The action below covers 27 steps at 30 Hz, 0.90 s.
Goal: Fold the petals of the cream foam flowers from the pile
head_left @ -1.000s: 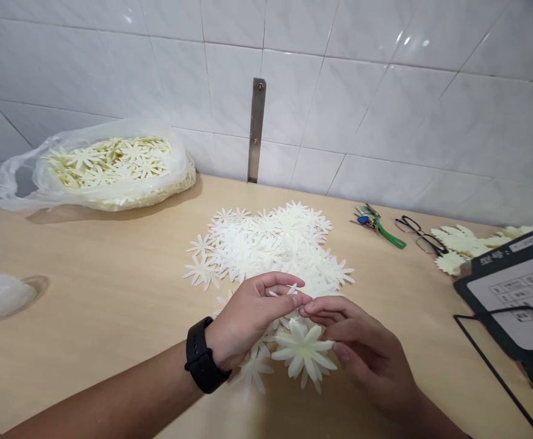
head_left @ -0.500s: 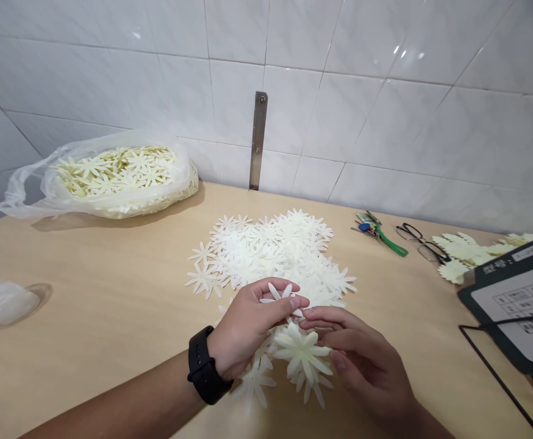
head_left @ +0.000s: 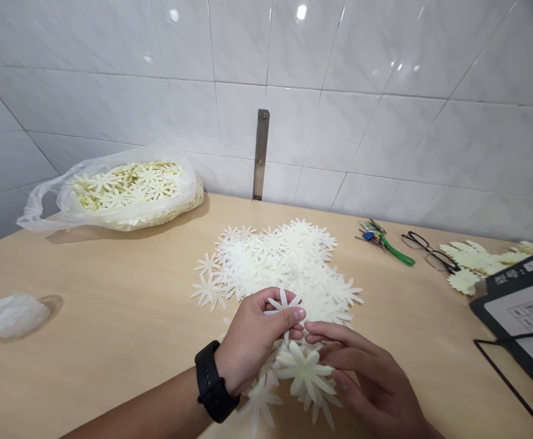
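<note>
My left hand (head_left: 257,341), with a black watch on the wrist, pinches a thin white flower-shaped cut-out (head_left: 283,303) between thumb and fingers. My right hand (head_left: 367,378) holds a stacked cream flower (head_left: 304,369) just below it, fingers curled around its edge. Both hands hover at the near edge of a spread heap of white flower cut-outs (head_left: 285,262) on the light wooden table (head_left: 111,305). Loose cut-outs (head_left: 260,402) lie under my hands.
A clear plastic bag of yellowish flower cut-outs (head_left: 127,186) sits at the back left. A small crumpled plastic bag (head_left: 10,316) lies far left. Keys with a green tag (head_left: 380,238), glasses (head_left: 426,250), more cream flowers (head_left: 472,262) and a dark printed card (head_left: 522,305) are on the right.
The view has tilted up a little, so everything sits lower in frame. My left hand has lifted the thin white cut-out clear above the stacked flower.
</note>
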{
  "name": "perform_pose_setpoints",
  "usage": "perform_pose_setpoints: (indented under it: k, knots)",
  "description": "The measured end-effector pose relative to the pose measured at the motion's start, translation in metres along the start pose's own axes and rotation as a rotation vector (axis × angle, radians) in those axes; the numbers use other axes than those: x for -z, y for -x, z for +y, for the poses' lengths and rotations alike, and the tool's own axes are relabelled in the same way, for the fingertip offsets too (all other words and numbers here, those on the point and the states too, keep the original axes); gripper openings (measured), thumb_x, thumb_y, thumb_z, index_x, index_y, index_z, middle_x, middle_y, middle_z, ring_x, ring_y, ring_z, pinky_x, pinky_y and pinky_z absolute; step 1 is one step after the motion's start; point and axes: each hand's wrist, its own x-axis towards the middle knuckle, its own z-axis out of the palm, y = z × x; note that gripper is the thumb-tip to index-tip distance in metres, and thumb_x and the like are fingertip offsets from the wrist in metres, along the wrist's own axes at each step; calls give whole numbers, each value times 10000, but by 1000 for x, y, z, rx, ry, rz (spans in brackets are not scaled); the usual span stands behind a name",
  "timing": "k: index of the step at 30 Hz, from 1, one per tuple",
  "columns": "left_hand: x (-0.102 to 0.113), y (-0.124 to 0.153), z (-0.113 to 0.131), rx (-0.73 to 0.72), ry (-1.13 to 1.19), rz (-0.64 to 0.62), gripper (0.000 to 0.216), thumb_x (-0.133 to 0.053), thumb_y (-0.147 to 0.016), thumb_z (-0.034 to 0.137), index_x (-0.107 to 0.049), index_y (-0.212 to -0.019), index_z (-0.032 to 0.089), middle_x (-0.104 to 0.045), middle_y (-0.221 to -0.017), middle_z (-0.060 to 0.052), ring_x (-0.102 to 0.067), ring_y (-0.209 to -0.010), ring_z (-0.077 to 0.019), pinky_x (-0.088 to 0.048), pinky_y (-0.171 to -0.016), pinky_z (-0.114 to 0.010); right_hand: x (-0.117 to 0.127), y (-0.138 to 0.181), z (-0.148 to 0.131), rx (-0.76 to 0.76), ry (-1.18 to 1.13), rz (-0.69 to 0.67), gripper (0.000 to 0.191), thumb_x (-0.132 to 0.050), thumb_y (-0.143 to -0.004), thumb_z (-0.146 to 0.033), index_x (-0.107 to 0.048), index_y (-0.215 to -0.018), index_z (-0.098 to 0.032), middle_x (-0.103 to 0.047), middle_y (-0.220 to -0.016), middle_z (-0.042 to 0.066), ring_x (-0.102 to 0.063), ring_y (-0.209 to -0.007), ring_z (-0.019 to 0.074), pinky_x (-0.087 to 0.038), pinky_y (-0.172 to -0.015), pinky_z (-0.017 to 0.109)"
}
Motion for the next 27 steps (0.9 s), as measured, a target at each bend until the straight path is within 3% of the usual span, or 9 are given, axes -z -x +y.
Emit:
perform_pose_setpoints:
  k: [5, 10, 27]
  knots:
    - [1, -2, 0, 3, 27, -8, 352, -843, -614, 312, -589, -763, 119, -601, -642, 10, -558, -556, -75, -438, -558, -183, -1, 1, 1, -2, 21, 3, 267, -535, -790, -9, -666, -922, -201, -702, -1121, 110, -658, -1089, 214, -546, -896, 272]
    - [2, -3, -1, 5, 26, -9, 362, -835, -621, 357, -584, -719, 115, -574, -574, 20, -531, -537, -66, -420, -549, -171, -3, -1, -2, 50, 61, -1, 286, -528, -768, 9, -662, -917, -196, -662, -1214, 116, -691, -977, 178, -562, -826, 226]
    - [2, -2, 0, -21, -92, -36, 277, -774, -693, 322, -581, -729, 126, -594, -591, 11, -529, -536, -71, -408, -564, -182, -4, -3, -5, 102, 177, -10, 291, -508, -759, 20, -672, -895, -177, -629, -1234, 100, -656, -1005, 138, -522, -876, 178]
